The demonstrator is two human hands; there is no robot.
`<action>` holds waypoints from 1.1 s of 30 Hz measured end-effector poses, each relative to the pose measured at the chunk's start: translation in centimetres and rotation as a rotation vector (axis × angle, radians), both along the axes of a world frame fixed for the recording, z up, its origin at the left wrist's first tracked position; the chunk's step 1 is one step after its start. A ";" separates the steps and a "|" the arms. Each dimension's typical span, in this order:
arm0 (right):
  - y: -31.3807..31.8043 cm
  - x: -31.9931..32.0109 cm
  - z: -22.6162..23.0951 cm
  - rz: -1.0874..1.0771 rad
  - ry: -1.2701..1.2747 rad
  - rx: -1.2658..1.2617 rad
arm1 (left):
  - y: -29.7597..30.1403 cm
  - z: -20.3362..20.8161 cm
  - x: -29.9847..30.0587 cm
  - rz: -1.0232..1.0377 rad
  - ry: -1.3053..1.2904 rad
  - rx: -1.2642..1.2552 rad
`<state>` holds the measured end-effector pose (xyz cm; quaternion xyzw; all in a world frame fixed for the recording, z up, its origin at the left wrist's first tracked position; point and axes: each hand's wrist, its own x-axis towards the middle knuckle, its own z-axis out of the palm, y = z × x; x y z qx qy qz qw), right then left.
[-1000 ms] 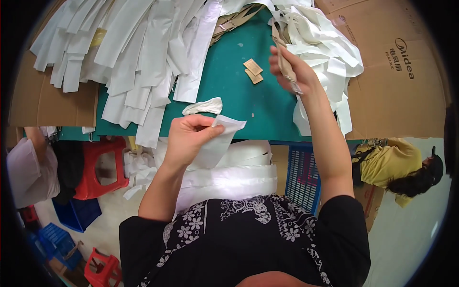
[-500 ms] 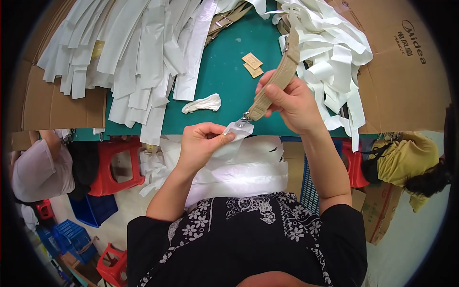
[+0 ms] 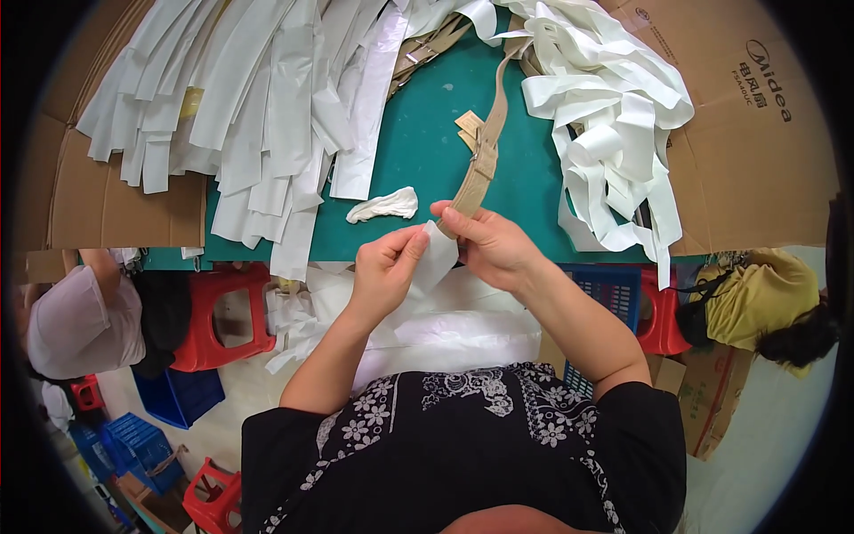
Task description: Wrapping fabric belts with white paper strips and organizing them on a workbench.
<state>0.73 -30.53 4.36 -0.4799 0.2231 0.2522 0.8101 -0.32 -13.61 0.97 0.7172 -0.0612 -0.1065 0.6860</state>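
Observation:
A beige webbing strap [image 3: 481, 162] with a metal buckle runs from the far side of the green table [image 3: 429, 121] toward me. Near its close end my right hand [image 3: 495, 246] is closed around it, thumb on top. My left hand [image 3: 384, 268] pinches the edge of a white paper strip [image 3: 434, 259], which meets the strap end between my hands. The strap's metal end fitting is hidden by my fingers. Just beyond my left hand lies a crumpled white cloth [image 3: 382, 205]. Small tan labels [image 3: 468, 127] lie partly under the strap.
Long white strips [image 3: 289, 116] hang over the table's left side; looped white strips [image 3: 627, 125] pile at the right. Cardboard [image 3: 721, 160] flanks the table. Red stools [image 3: 222, 316], blue crates [image 3: 182, 392] and two other people [image 3: 761, 298] are beyond the near edge.
My right hand has come down and left to the strap's end, beside my left hand. The strap has swung left over the labels. My left hand has shifted slightly right.

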 end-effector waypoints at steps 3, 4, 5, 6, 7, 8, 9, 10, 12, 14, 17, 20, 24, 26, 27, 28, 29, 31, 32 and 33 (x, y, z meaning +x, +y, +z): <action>-0.8 0.3 -0.1 0.064 -0.016 0.101 | 0.4 0.3 0.0 -0.045 -0.024 0.079; -0.8 0.3 0.0 0.103 -0.139 -0.044 | 0.3 0.4 0.1 -0.040 -0.023 0.076; -0.8 0.3 0.0 0.138 -0.262 -0.190 | 0.2 0.5 0.3 -0.035 0.018 0.061; -0.7 0.2 -0.3 0.139 -0.261 -0.193 | 0.1 0.5 0.5 -0.031 0.059 0.046; -0.3 -0.2 -0.9 0.151 -0.330 -0.279 | -0.1 0.6 0.6 -0.031 0.059 0.042; 0.0 -0.5 -1.6 0.165 -0.398 -0.364 | -0.3 0.7 0.6 -0.018 0.030 0.010; 0.4 -0.8 -2.1 0.175 -0.422 -0.401 | -0.5 0.8 0.6 -0.005 0.000 -0.021; 0.5 -0.8 -2.1 0.175 -0.421 -0.402 | -0.7 0.7 0.5 -0.005 0.001 -0.023; 0.8 -0.5 -1.5 0.165 -0.241 -0.147 | -0.7 0.1 0.3 0.095 -0.172 0.107; -0.2 1.5 -0.5 -0.056 -0.098 0.192 | -0.6 -0.9 0.5 0.147 -0.299 0.153; -2.8 5.4 -0.7 -0.077 -0.128 0.474 | -0.6 -0.8 0.5 0.218 -0.385 0.206; -2.7 5.6 0.6 -0.104 -0.312 0.153 | -0.6 0.1 1.0 0.280 -0.282 0.167; -0.6 4.0 2.8 -0.083 -0.556 -0.293 | -1.3 1.5 2.1 0.325 -0.257 0.077; -0.4 3.5 3.0 -0.065 -0.571 -0.301 | -1.7 2.1 2.7 0.311 -0.275 0.095; -0.5 3.4 3.0 -0.021 -0.590 -0.369 | -2.0 1.9 2.9 0.305 -0.289 0.051; -0.8 3.5 3.0 0.021 -0.605 -0.438 | -2.2 1.8 3.2 0.296 -0.301 0.007; -1.2 3.8 3.0 -0.003 -0.606 -0.439 | -1.9 1.6 3.2 0.234 -0.226 0.042; -2.4 4.8 3.0 -0.034 -0.474 -0.395 | -2.1 1.6 3.4 0.186 -0.255 0.047; -2.6 5.0 2.9 -0.057 -0.469 -0.394 | -2.3 1.8 3.6 0.165 -0.275 0.049; -2.5 5.2 2.7 -0.113 -0.484 -0.352 | -2.7 1.8 3.9 0.196 -0.382 0.062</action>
